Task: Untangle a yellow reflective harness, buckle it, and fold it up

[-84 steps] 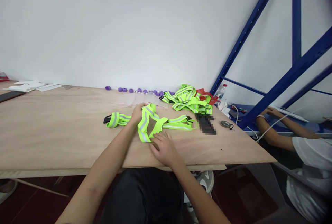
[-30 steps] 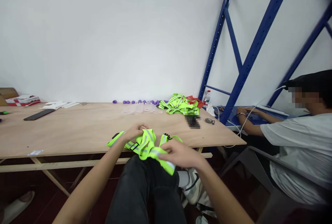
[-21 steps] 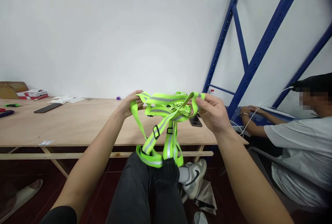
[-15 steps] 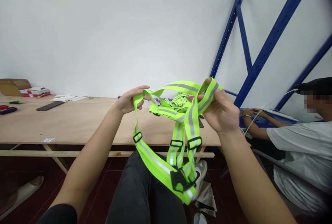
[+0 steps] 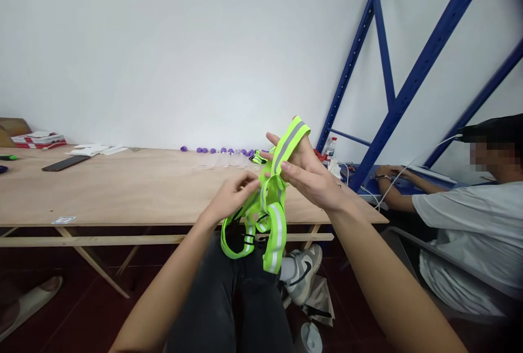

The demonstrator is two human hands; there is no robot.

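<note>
- The reflective harness (image 5: 267,211) is up off the bench (image 5: 122,189), held in the air over the person's lap, at about 6 o'clock from the bench's near edge.
- The right hand (image 5: 304,170) has one band looped over it: the strap runs up across the back of the fingers, thumb and fingers half spread, so the hand carries the strap more than it pinches it.
- The left hand (image 5: 235,198) is curled in at 9 o'clock of the bundle, fingertips closed on the gathered straps just below the right hand.
- As for progress, the straps look gathered into a narrow hanging bunch, but nothing is tied off or laid flat; my read is that the gathering is partway, with the loose lower loops left to tidy.
- The harness itself: neon yellow-green webbing with a grey reflective stripe down the middle, black slider buckles low in the bunch, and the tails dangling toward the dark trousers.
- Out at 12 o'clock on the bench, a pile of harnesses (image 5: 258,157) peeks past the hands, with a row of purple caps (image 5: 216,151) beside it along the wall.
- At 3 o'clock a seated co-worker's arm (image 5: 398,184) rests at a blue rack (image 5: 392,108).
</note>
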